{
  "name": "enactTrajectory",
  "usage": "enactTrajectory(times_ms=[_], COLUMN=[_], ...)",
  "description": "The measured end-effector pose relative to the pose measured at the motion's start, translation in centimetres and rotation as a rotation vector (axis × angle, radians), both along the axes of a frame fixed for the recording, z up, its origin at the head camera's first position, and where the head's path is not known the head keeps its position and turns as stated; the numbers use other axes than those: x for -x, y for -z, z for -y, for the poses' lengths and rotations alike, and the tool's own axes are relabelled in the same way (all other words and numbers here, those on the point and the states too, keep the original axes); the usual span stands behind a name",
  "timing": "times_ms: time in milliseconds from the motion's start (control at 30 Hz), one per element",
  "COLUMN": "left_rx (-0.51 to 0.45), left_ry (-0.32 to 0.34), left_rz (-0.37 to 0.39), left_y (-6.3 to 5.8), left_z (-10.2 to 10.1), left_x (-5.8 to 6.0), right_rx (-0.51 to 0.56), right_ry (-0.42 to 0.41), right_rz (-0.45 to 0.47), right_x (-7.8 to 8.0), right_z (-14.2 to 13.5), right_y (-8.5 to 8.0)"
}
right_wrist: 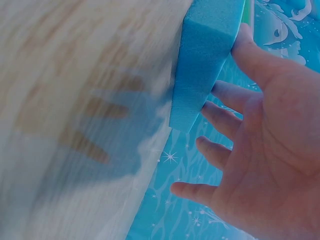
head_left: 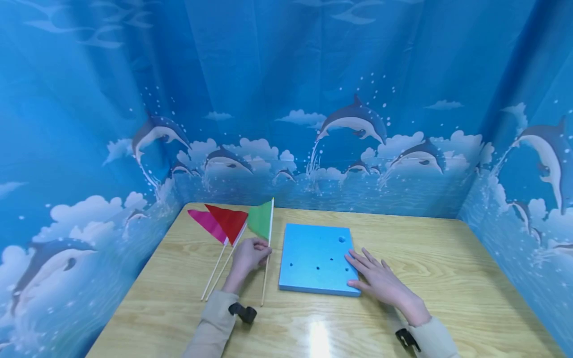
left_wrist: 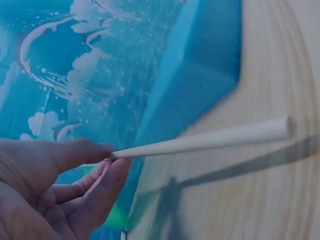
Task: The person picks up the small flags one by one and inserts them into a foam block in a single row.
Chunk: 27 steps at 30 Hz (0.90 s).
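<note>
My left hand (head_left: pixel 250 256) pinches the thin wooden stick (left_wrist: pixel 200 143) of a green flag (head_left: pixel 260 219) between thumb and fingertips, left of a blue foam block (head_left: pixel 309 248). In the left wrist view the stick's lower end juts out past the fingers, with its shadow on the table. Several small holes and one larger hole mark the block's top. My right hand (head_left: pixel 380 278) rests with spread, straight fingers on the block's right edge. The right wrist view shows the thumb and fingertips against the block's side (right_wrist: pixel 205 65).
Left of my left hand, a red flag (head_left: pixel 229 221) and a magenta flag (head_left: pixel 208 223) lie on the wooden table (head_left: pixel 416 238), their sticks slanting toward me. A blue dolphin-print curtain (head_left: pixel 268 99) encloses the table's back and sides.
</note>
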<state>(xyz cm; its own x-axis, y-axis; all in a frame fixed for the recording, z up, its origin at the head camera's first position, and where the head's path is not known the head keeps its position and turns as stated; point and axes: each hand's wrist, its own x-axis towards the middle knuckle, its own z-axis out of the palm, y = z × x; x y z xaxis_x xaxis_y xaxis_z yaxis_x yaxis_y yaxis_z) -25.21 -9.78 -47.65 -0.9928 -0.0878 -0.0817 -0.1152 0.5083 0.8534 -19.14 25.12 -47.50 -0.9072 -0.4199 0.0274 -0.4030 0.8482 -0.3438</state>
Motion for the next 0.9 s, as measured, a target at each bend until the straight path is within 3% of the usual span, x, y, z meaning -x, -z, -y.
enactTrajectory(times_ms=[367,600,900], left_rx=[-0.279,-0.217,-0.334], left_ry=[0.000,0.060,0.131], left_rz=[-0.150,-0.282,-0.434], left_y=[-2.1,-3.9,-5.9], left_z=[-2.5,-5.0,-8.7], left_x=[0.4,0.6,0.6], right_rx=[0.004,0.004,-0.035], right_ry=[-0.006,-0.010,0.006], right_rz=[-0.006,-0.022,-0.026], right_x=[-0.1,-0.1,0.1], right_z=[0.0,0.1,0.1], right_y=[0.2,0.2,0.1])
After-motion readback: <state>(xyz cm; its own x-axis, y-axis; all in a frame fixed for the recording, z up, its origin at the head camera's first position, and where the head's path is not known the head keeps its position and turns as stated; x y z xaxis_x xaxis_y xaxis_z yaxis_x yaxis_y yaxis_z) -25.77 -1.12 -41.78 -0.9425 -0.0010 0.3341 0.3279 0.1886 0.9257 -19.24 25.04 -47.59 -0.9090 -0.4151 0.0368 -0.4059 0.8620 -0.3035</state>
